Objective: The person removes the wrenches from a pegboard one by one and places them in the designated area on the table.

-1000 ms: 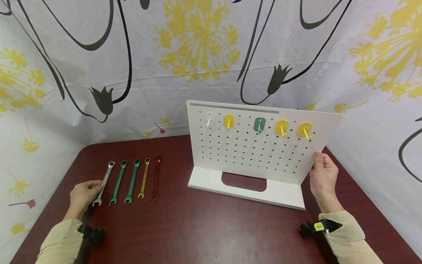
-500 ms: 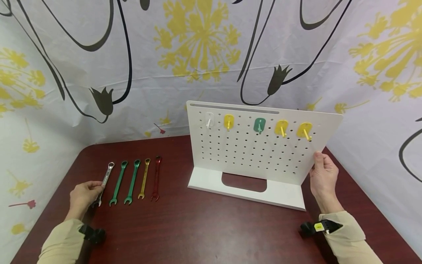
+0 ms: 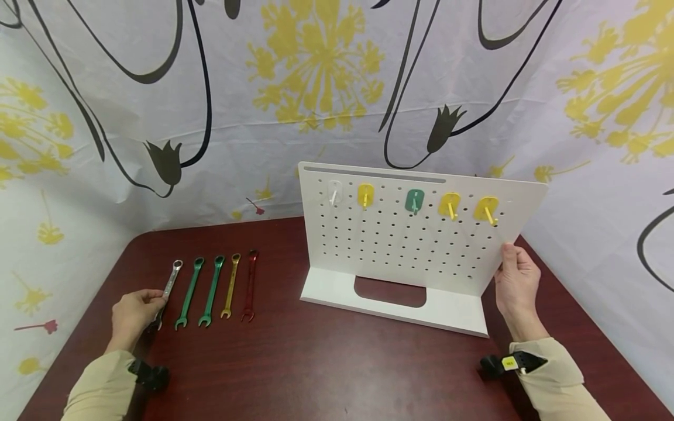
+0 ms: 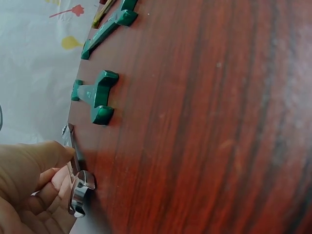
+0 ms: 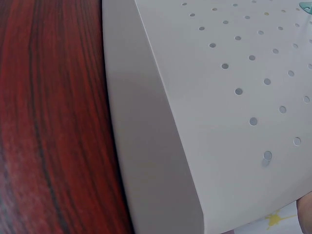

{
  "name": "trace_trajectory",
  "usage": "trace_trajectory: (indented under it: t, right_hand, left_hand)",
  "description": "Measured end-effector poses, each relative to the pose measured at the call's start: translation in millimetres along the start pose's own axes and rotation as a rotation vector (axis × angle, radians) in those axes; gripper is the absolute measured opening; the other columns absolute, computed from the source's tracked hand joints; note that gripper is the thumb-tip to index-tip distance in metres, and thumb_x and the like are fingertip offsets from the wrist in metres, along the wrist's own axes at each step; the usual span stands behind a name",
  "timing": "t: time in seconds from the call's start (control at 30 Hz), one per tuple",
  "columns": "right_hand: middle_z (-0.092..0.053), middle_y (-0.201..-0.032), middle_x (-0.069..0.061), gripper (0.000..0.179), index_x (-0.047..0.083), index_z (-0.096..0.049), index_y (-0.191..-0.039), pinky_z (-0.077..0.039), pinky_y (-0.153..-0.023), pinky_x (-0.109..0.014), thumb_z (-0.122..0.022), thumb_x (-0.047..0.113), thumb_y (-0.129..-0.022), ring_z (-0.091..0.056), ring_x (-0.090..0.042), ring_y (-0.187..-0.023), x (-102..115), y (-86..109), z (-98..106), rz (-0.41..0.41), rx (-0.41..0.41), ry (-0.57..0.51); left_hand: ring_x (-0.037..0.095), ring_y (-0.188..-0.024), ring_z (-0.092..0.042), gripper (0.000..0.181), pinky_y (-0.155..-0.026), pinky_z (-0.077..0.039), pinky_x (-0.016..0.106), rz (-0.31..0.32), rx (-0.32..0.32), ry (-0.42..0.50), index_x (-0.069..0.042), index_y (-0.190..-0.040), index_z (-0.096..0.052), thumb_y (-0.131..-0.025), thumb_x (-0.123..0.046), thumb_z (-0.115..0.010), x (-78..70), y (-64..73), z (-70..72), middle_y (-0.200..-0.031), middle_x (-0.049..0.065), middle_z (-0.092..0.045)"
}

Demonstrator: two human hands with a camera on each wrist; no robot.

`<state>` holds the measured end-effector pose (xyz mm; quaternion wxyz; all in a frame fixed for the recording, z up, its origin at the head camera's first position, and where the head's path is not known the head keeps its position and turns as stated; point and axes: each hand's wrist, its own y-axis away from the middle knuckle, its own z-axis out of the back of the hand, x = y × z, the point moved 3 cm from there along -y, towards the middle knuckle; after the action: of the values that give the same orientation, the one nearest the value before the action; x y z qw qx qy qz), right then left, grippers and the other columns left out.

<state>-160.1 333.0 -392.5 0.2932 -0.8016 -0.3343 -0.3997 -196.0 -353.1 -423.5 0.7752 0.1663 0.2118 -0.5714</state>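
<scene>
At the left of the table, my left hand [image 3: 136,316] pinches the silver combination wrench [image 3: 171,280] by its shank between thumb and fingers. The left wrist view shows this wrench [image 4: 80,195] tilted up on its edge, its open end toward the camera. To its right lie two green wrenches [image 3: 189,292], a yellow wrench [image 3: 230,286] and a red wrench [image 3: 250,286]. My right hand [image 3: 518,286] grips the right edge of the white pegboard stand [image 3: 400,234], thumb on the front; its fingers behind the board are hidden.
Along the board's upper part sit a white hook [image 3: 334,193], a yellow hook [image 3: 365,195], a green hook [image 3: 414,200] and two more yellow hooks [image 3: 449,204]. The board's base [image 3: 326,285] rests on the dark red table [image 3: 326,362]. A patterned curtain [image 3: 237,146] surrounds the back and sides.
The silver wrench has turned in my left fingers, its open end now darker and tipped from lying flat. My right hand and the pegboard stay where they were.
</scene>
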Motion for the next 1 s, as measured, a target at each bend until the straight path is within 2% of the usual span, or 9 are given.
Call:
trace_trajectory:
  t: [0.17,0.37,0.6,0.67,0.9,1.0]
  right_hand:
    - [-0.071,-0.096,-0.005,0.021,-0.003,-0.063,-0.083,-0.054,-0.072,-0.02,-0.057,0.015,-0.091,-0.065,-0.013,-0.092,-0.4,0.2,-0.2,0.002,0.007,-0.001]
    - [-0.071,-0.096,-0.005,0.021,-0.003,-0.064,-0.084,-0.054,-0.073,-0.02,-0.057,0.016,-0.091,-0.065,-0.013,-0.092,-0.1,-0.4,-0.3,0.0,0.008,0.006]
    - [-0.071,-0.095,-0.004,0.021,-0.002,-0.064,-0.082,-0.053,-0.072,-0.02,-0.058,0.016,-0.091,-0.065,-0.013,-0.09,-1.0,-2.4,-0.5,0.002,0.005,0.009]
    - [-0.071,-0.095,-0.004,0.021,-0.002,-0.064,-0.083,-0.054,-0.072,-0.02,-0.058,0.016,-0.091,-0.065,-0.012,-0.09,-1.8,-3.1,-0.4,0.002,0.006,0.014]
    - [-0.07,-0.096,-0.004,0.021,-0.002,-0.064,-0.084,-0.054,-0.07,-0.02,-0.059,0.017,-0.09,-0.065,-0.012,-0.09,-2.4,-4.2,0.0,-0.016,-0.003,0.019]
    - [-0.07,-0.097,-0.004,0.021,-0.002,-0.064,-0.085,-0.054,-0.069,-0.019,-0.06,0.018,-0.09,-0.065,-0.012,-0.091,-2.0,-4.1,0.2,-0.025,-0.002,0.046]
  left_hand:
    - [0.013,-0.062,-0.056,0.028,-0.061,-0.038,0.033,-0.043,-0.032,-0.013,0.007,-0.099,-0.068,-0.086,-0.019,-0.064,0.2,2.0,-0.6,-0.077,0.012,-0.071]
    - [0.02,-0.067,-0.058,0.029,-0.061,-0.038,0.035,-0.011,-0.044,-0.002,0.006,-0.099,-0.068,-0.086,-0.02,-0.064,0.6,2.4,-1.9,-0.076,0.012,-0.071]
    - [0.042,-0.091,-0.057,0.028,-0.073,-0.042,0.051,-0.013,-0.066,-0.013,0.003,-0.099,-0.069,-0.085,-0.021,-0.063,0.2,0.2,-2.9,-0.078,0.012,-0.071]
    - [0.043,-0.092,-0.057,0.027,-0.074,-0.042,0.052,-0.011,-0.072,-0.015,0.002,-0.098,-0.069,-0.085,-0.021,-0.064,0.0,-0.4,-3.0,-0.078,0.012,-0.071]
    - [0.036,-0.078,-0.06,0.025,-0.062,-0.042,0.043,-0.025,-0.077,-0.025,0.002,-0.096,-0.069,-0.086,-0.02,-0.064,-1.4,0.2,-3.5,-0.075,0.01,-0.07]
    - [0.036,-0.079,-0.06,0.025,-0.062,-0.042,0.043,-0.035,-0.074,-0.028,0.002,-0.096,-0.069,-0.087,-0.021,-0.064,-1.1,0.8,-3.7,-0.075,0.01,-0.07]
